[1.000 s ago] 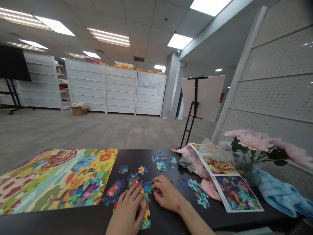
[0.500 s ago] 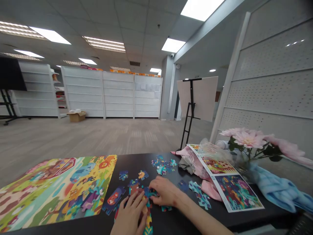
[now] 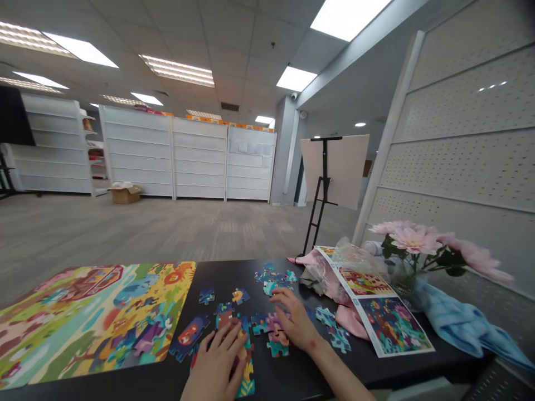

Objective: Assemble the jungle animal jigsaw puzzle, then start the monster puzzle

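Note:
On the black table, my left hand point(image 3: 221, 353) lies flat over a partly joined puzzle section point(image 3: 246, 370), fingers stretched out, covering much of it. My right hand point(image 3: 295, 320) is just to the right, raised a little with its fingers apart and nothing visible in them. Under and beside its fingers is a purple-and-teal puzzle cluster point(image 3: 276, 334). A joined piece with a red figure point(image 3: 190, 336) sits left of my left hand. Two loose puzzle pieces, one dark blue point(image 3: 207, 296) and one with an orange shape point(image 3: 239, 296), lie beyond it.
A finished colourful puzzle point(image 3: 104, 312) covers the left side. More blue puzzle pieces point(image 3: 270, 274) lie farther back, others point(image 3: 334, 328) to the right. A printed picture sheet point(image 3: 388, 323), pink cloth point(image 3: 351, 320), flower vase point(image 3: 405, 281) and blue cloth point(image 3: 455, 320) occupy the right.
My right hand has lifted and moved right and away from the left hand, its fingers spreading. The purple-and-teal cluster is uncovered. My left hand stays on the section; the view has shifted slightly.

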Motion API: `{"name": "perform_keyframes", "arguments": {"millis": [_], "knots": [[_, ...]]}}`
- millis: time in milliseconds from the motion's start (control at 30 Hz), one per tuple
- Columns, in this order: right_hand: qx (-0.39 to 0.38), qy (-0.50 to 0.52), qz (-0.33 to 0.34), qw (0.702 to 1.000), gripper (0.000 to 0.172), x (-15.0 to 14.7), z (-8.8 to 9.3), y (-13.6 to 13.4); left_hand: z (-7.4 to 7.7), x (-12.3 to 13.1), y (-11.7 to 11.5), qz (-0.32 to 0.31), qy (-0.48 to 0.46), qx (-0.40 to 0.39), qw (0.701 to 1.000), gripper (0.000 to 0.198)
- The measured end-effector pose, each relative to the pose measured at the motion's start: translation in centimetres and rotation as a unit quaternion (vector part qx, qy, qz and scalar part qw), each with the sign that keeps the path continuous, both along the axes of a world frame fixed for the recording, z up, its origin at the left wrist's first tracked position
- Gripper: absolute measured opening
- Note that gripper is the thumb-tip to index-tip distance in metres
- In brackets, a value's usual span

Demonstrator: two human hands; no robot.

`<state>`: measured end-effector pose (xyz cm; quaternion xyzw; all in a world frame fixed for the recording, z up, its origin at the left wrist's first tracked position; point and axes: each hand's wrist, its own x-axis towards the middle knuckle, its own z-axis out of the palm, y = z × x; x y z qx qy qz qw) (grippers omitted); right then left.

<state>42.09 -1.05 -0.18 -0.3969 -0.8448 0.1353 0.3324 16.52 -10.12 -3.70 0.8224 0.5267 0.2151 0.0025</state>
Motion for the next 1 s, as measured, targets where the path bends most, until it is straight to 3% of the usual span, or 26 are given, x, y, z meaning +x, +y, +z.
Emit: {"name": "perform_keyframes", "arguments": {"millis": [167, 267, 400, 600, 800, 1000], "knots": [[-0.026, -0.035, -0.012, 0.999, 0.034, 2.6, -0.7, -1.8, 1.2, 0.7, 0.2, 0.002, -0.055, 0.031, 0.998, 0.036], [-0.063, -0.108, -0.014, 0.992, 0.048, 2.9, -0.9, -3.1, 3.0, 2.9, 0.8, -0.003, -0.066, -0.025, 0.998, 0.040], [-0.084, -0.148, -0.018, 0.985, 0.049, 3.2, 0.0, -3.7, 4.1, 6.2, 1.9, -0.043, -0.055, -0.088, 0.994, 0.046], [-0.097, -0.172, 0.003, 0.980, 0.051, 4.6, 1.1, -4.4, 3.4, 7.6, 3.1, -0.069, -0.055, -0.080, 0.993, 0.034], [-0.103, -0.145, -0.017, 0.984, 0.051, 4.7, 0.7, -4.4, 3.1, 7.2, 3.2, -0.069, -0.074, -0.072, 0.992, 0.029], [-0.107, -0.133, -0.014, 0.985, 0.071, 5.0, 0.4, -4.5, 2.7, 7.3, 3.4, -0.083, -0.072, -0.089, 0.990, 0.035]]}}
